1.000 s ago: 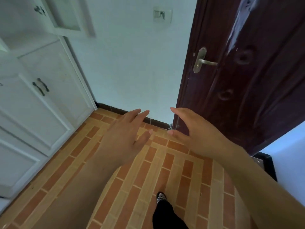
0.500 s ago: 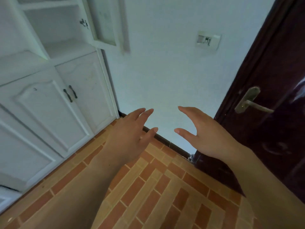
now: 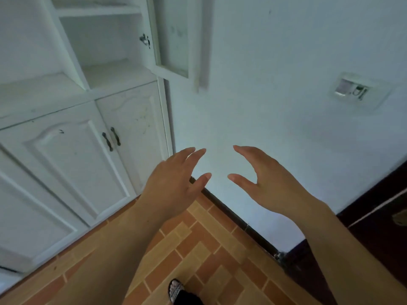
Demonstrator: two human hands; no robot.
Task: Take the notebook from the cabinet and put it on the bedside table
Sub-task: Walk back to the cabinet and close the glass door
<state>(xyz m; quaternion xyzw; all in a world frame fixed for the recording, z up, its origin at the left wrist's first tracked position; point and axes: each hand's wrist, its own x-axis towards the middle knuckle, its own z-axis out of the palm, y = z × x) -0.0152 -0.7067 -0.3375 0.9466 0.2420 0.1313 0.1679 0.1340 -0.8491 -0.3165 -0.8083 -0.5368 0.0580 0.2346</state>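
A white cabinet (image 3: pixel 66 155) fills the left side, with shut lower doors and open shelves above. Its upper glass door (image 3: pixel 171 36) hangs open to the right. No notebook shows on the visible shelves, and the bedside table is out of view. My left hand (image 3: pixel 174 183) is held out in front of the cabinet's right edge, fingers apart, holding nothing. My right hand (image 3: pixel 271 181) is level with it, in front of the wall, curved open and also empty.
A pale wall (image 3: pixel 275 84) with a wall socket (image 3: pixel 354 91) faces me. A dark door (image 3: pixel 378 227) stands at the right edge. The floor (image 3: pixel 198 249) has orange brick-pattern tiles, and my foot (image 3: pixel 176 291) shows at the bottom.
The view has swung left and up: the dark door slid to the right edge and the cabinet's open shelves came into view. Both hands stay open and side by side.
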